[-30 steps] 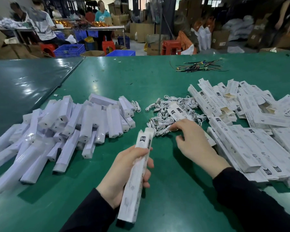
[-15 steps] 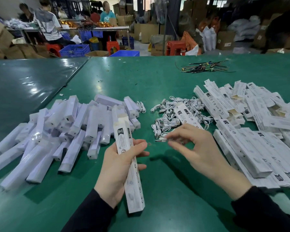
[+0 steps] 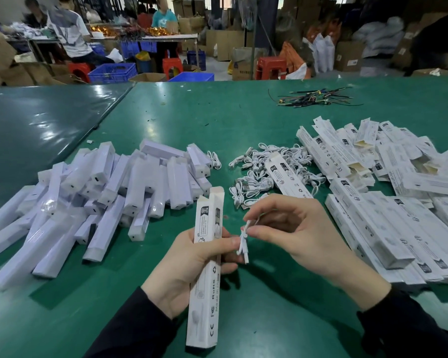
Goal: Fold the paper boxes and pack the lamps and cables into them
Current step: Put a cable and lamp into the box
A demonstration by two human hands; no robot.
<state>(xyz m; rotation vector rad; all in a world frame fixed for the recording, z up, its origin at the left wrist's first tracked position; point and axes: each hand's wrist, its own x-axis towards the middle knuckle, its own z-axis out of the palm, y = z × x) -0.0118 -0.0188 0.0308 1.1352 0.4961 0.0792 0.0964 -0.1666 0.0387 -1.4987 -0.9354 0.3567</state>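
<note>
My left hand (image 3: 189,267) grips a long white paper box (image 3: 206,267), held upright with its top end open. Just to its right, my right hand (image 3: 292,228) pinches a small bundled white cable (image 3: 244,242) between thumb and fingers, close to the box. A heap of white wrapped lamps (image 3: 101,192) lies on the left of the green table (image 3: 217,120). The pile of white cables (image 3: 259,174) sits in the middle, with one flat box lying across it. Folded and flat paper boxes (image 3: 388,202) cover the right side.
A bunch of dark wires (image 3: 316,98) lies at the far side of the table. A darker green table (image 3: 36,120) adjoins on the left. Beyond the tables are people at work, blue crates, red stools and cardboard cartons.
My right hand has lifted a cable out of the pile and brought it back beside the box. My left hand has stood the box more upright and shifted it rightward.
</note>
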